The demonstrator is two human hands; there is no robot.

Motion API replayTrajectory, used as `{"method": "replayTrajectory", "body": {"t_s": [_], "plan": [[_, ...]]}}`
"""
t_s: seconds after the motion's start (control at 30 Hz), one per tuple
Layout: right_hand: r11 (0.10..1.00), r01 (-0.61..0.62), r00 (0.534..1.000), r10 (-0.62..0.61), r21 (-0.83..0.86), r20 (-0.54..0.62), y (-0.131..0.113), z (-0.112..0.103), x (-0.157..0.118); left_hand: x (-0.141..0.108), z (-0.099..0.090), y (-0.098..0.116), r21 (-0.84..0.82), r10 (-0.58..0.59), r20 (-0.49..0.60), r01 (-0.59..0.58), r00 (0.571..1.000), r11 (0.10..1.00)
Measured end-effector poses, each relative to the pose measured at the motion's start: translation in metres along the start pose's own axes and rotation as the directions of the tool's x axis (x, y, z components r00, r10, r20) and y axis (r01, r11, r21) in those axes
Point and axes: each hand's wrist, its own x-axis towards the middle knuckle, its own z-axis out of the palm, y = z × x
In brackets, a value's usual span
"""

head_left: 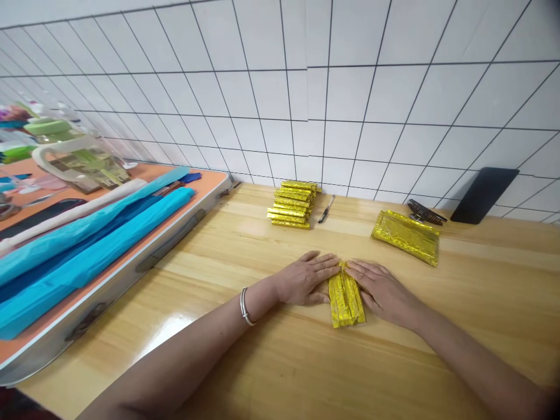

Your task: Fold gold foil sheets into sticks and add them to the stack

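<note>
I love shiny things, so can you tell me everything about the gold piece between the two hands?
The gold piece is bright yellow-gold, shiny and crinkly, and looks like foil paper. It is a longish shape with folds running along its length. It lies on the wooden table, its near end uncovered. Fingers of the left hand touch its left side near the far end, and fingers of the right hand touch its right side there.

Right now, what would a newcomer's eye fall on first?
Probably the creased gold foil piece between the left hand and right hand, on the wooden table. Next, the long blue bundle on the orange surface at left, then stacked gold strips near the tiled wall.
</note>
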Motion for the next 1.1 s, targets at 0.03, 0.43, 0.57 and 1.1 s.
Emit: {"method": "replayTrajectory", "body": {"t_s": [0.03,0.43,0.57,1.1], "plan": [[1.0,0.0,1.0,0.0,0.001,0.001,0.0,0.001,0.0,-0.002,0.0,0.003,0.001,-0.004,0.003,0.004,1.0,1.0],[0.999,0.036,0.999,-0.036,-0.012,-0.029,-0.005,-0.005,-0.001,-0.009,-0.003,0.044,0.041,-0.053,-0.05,0.055,0.997,0.998],[0.992,0.087,0.996,-0.089,-0.089,-0.013,-0.012,-0.009,-0.004,-0.009,0.0,0.044,0.062,-0.062,-0.059,0.066,0.996,0.996],[0.976,0.206,0.965,-0.215,-0.075,-0.149,-0.029,0.0,-0.039,-0.016,0.007,0.037,0.047,-0.041,-0.028,0.042,0.999,0.998]]}}
